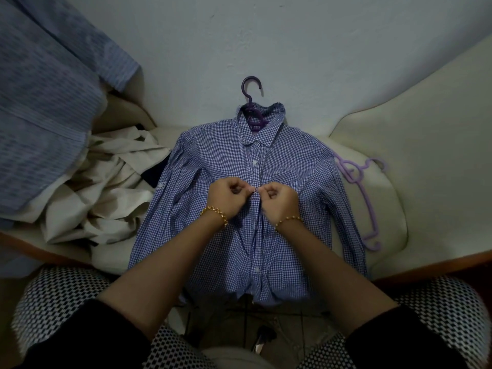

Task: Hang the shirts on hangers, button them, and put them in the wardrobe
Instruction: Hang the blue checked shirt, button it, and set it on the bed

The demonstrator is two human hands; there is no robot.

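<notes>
Our left hand (231,196) and right hand (277,202) pinch button (254,190) at placket of checked shirt (221,161) on dark hanger (252,107).

No readable text, label, brand or number on anything here.

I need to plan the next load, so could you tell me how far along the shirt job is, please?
Done: the checked shirt is on a purple hanger, its upper front closed. In hand: the left hand and right hand pinch the front at mid-chest. Left: the lower buttons, then the beige pile, with a spare hanger waiting.
</notes>
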